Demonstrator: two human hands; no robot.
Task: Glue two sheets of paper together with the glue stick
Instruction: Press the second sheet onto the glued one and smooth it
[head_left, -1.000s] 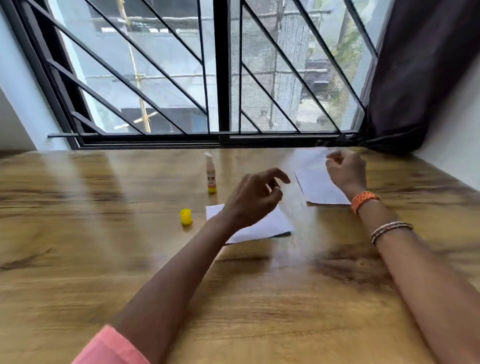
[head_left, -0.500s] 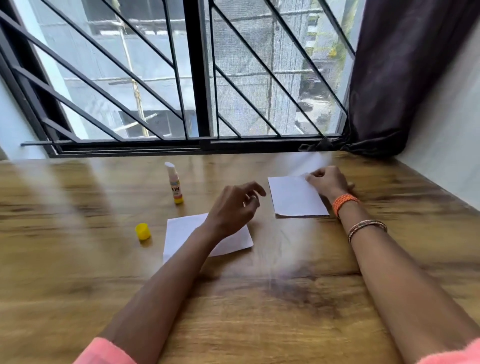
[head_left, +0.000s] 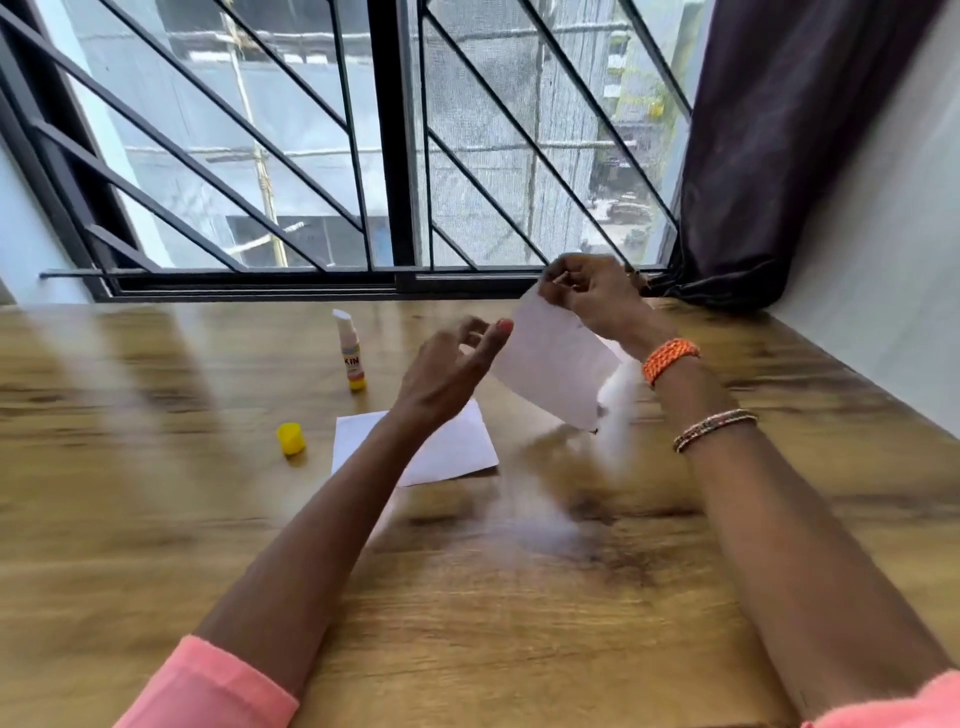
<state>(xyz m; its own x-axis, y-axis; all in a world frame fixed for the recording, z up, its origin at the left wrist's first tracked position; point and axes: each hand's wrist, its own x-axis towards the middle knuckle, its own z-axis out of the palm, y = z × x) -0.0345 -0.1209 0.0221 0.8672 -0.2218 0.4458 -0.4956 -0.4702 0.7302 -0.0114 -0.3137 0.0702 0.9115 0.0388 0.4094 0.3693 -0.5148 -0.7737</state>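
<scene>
My right hand (head_left: 592, 296) pinches the far corner of a white paper sheet (head_left: 556, 369) and holds it tilted in the air above the table. My left hand (head_left: 452, 369) hovers beside that sheet's left edge, fingers spread, holding nothing. A second white sheet (head_left: 457, 447) lies flat on the table under my left wrist, partly hidden by my forearm. The glue stick (head_left: 350, 351) stands upright and uncapped to the left of my hands. Its yellow cap (head_left: 291, 439) sits on the table nearer to me.
The wooden table (head_left: 156, 519) runs up to a barred window (head_left: 395, 156) at the back. A dark curtain (head_left: 779, 156) hangs at the back right beside a white wall (head_left: 883, 286).
My right hand has taken the right sheet by its far corner and lifted it off the table. My left hand has risen from above the flat sheet toward the lifted one.
</scene>
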